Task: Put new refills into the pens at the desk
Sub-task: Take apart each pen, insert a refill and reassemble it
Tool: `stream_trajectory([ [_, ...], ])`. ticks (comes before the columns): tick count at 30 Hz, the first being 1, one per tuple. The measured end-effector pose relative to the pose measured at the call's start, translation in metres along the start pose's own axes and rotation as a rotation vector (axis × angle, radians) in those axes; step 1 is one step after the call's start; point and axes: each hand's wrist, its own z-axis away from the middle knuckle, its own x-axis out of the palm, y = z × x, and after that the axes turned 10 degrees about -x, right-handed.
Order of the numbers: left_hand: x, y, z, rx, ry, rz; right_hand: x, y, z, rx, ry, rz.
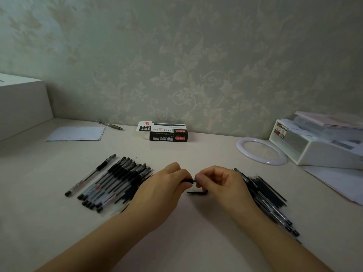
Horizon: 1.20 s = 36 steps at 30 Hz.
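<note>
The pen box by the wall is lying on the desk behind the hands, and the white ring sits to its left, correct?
Not quite. The pen box does lie by the wall behind both hands, but the white ring sits to its right, beside the white organizer. The head view shows this.

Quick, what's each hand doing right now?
Left hand: grips the black pen.
Right hand: pinches the pen's metal tip.

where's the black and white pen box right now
In the head view, the black and white cardboard pen box lies at the back centre of the pale desk, against the floral wallpapered wall, between the white paper sheet and the white ring.
</note>
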Motion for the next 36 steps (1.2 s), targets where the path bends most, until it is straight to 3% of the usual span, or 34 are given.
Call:
stream_trajectory([
  [6, 0.0012, -0.0028, 0.0002, -0.04, -0.069, -0.022, -0.0032, -0.0016, 0.0003, 0.011, -0.034, -0.057],
  [9, 0.0019, -0.0032, 0.0006, -0.038, -0.052, -0.001, -0.0015, -0.0018, 0.0027, 0.018, -0.033, -0.079],
  [14, 0.0014, -0.002, 0.0012, -0.004, -0.02, 0.01, 0.0019, -0.0008, 0.0031, 0.01, -0.024, 0.107],
  [20, 0.0018, -0.0028, 0.0008, -0.01, -0.006, 0.013, -0.003, -0.001, 0.0017, -0.024, -0.079, 0.044],
  [26, 0.0018, -0.0027, 0.0008, -0.006, 0.004, 0.018, -0.0002, -0.0031, 0.0022, 0.017, -0.007, 0.041],
  [36, 0.0021, -0.0017, 0.0017, 0.009, 0.005, 0.024, 0.0002, -0.0038, 0.0021, 0.053, -0.027, 0.011],
])
